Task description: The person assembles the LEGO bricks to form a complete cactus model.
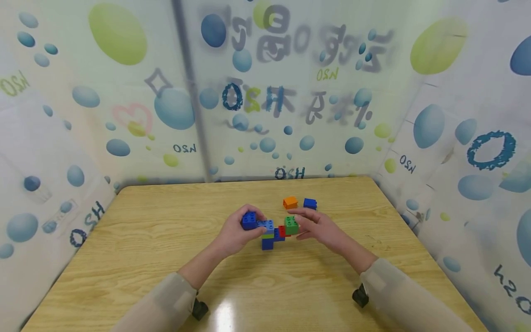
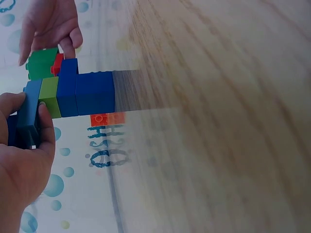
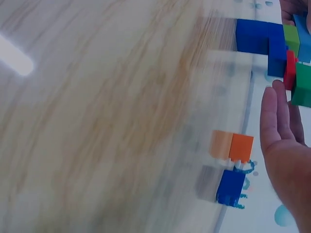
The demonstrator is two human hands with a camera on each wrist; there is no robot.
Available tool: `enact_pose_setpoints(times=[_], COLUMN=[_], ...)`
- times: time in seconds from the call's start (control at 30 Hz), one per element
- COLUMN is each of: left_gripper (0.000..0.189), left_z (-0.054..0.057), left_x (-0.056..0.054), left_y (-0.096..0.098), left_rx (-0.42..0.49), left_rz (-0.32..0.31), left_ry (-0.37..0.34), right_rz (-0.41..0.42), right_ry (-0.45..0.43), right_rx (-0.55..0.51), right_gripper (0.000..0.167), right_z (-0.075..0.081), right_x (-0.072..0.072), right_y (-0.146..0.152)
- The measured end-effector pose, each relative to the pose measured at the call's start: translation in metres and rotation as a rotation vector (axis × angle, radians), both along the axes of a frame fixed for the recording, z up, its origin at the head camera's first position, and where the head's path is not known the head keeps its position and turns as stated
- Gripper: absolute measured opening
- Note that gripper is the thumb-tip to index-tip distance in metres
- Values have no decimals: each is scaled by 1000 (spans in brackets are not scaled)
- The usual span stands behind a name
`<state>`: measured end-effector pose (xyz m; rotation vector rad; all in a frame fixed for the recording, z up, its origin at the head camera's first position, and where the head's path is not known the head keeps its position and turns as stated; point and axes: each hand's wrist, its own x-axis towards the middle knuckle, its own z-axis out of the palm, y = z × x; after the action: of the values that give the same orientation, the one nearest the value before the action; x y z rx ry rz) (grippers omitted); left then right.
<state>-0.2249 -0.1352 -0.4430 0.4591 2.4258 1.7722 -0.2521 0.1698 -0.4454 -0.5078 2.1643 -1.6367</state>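
My left hand (image 1: 232, 234) pinches a joined build of toy building bricks by its light blue brick (image 2: 32, 104). A dark blue brick (image 1: 249, 221) sits on the left end of that brick, close to the palm. Below it come a lime brick (image 2: 49, 97) and dark blue bricks (image 2: 95, 92), the lowest near the tabletop. A red brick (image 3: 289, 70) on the right side carries a green brick (image 1: 291, 224). My right hand (image 1: 323, 231) is beside the green brick, its fingers mostly straight and not curled round it.
Behind the right hand, a loose orange brick (image 1: 290, 202) and a loose blue brick (image 1: 309, 204) lie on the wooden table (image 1: 166, 221). Printed curtains (image 1: 265, 157) with bubbles enclose the table's back and sides.
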Motion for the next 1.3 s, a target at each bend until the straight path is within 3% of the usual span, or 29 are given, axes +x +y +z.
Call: enact_pose_setpoints(times=[0.27, 0.7, 1.3], left_gripper=[31, 32, 32], left_z=[-1, -1, -1], left_x=[0, 0, -1], left_y=[0, 1, 0], left_rx=[0, 6, -14], left_rz=[-1, -4, -9], left_ry=[-3, 0, 17], right_rz=[-82, -280, -294], right_ry=[60, 105, 191], right_rx=[55, 140, 314], right_gripper=[54, 52, 51], right_z=[-1, -13, -15], right_x=[-8, -34, -66], right_y=[18, 49, 52])
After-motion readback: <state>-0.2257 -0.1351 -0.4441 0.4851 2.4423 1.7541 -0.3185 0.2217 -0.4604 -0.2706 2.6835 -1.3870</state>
